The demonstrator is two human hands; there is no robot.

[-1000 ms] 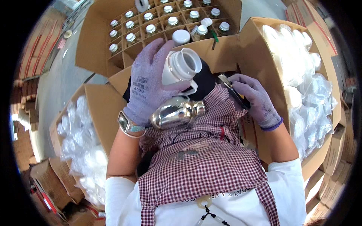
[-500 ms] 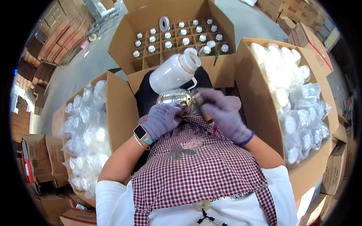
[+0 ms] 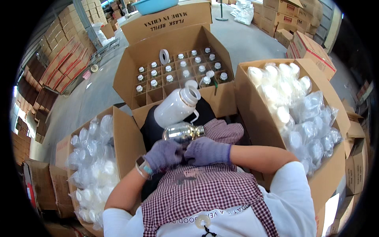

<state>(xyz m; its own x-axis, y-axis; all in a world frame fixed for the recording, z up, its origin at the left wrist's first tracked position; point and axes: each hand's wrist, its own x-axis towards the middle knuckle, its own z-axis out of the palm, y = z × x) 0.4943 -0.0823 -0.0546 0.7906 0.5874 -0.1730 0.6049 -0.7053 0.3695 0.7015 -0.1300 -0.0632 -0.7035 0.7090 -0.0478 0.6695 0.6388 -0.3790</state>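
My left hand (image 3: 165, 155) and my right hand (image 3: 204, 151), in purple gloves, are curled close together at the checked apron (image 3: 205, 197), their grip hidden. Just above them a silver glass flask liner (image 3: 178, 132) lies across my lap. A white pitcher (image 3: 170, 110) with a handle rests tilted on dark cloth beyond the liner, its mouth pointing up and right. The tool seen earlier in my right hand is out of sight.
A divided carton (image 3: 124, 96) of capped glass containers and a tape roll (image 3: 164, 56) stands ahead. Cartons of bagged white pieces flank me at left (image 3: 128, 142) and right (image 3: 258, 108). A blue basin (image 3: 156, 7) is at the top. Stacked boxes (image 3: 69, 61) line the warehouse.
My left hand left the pitcher and went down to the apron. My right hand moved down and left beside it; its tool is now hidden. The view has tilted up.
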